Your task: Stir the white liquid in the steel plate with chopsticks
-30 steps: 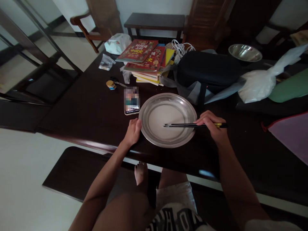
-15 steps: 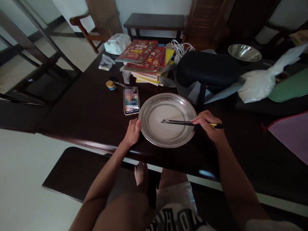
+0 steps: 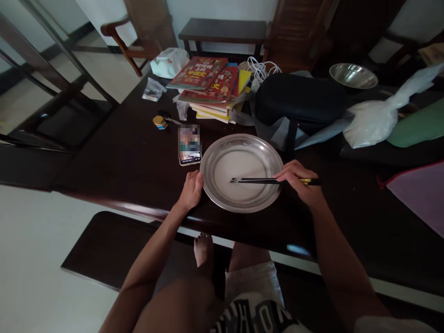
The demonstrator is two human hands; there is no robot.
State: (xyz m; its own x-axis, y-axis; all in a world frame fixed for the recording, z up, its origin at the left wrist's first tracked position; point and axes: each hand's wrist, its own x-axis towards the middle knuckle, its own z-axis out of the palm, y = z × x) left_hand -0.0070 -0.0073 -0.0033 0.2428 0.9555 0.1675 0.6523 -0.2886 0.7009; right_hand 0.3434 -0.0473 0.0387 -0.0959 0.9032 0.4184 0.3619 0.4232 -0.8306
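Head view: one round steel plate [image 3: 222,196] lies on the dark table [image 3: 121,157], near its front edge. One pair of black chopsticks [image 3: 258,181] lies level over the plate, tips near the plate's centre, handles running out toward 3 o'clock. The right hand [image 3: 301,182] sits at the plate's 3 o'clock rim, its fingers [image 3: 286,174] pinched around the chopsticks near their yellow-banded end. The left hand [image 3: 191,189] rests at the plate's 9 o'clock rim, fingers curled loosely against the edge, thumb touching it.

One phone [image 3: 189,145] lies just beside the plate at 10 o'clock. One stack of books [image 3: 208,85] stands at 12 o'clock, one black case [image 3: 300,101] at 1 o'clock, one steel bowl [image 3: 353,75] farther off at 2 o'clock, and one small jar [image 3: 159,122] at 10 o'clock.
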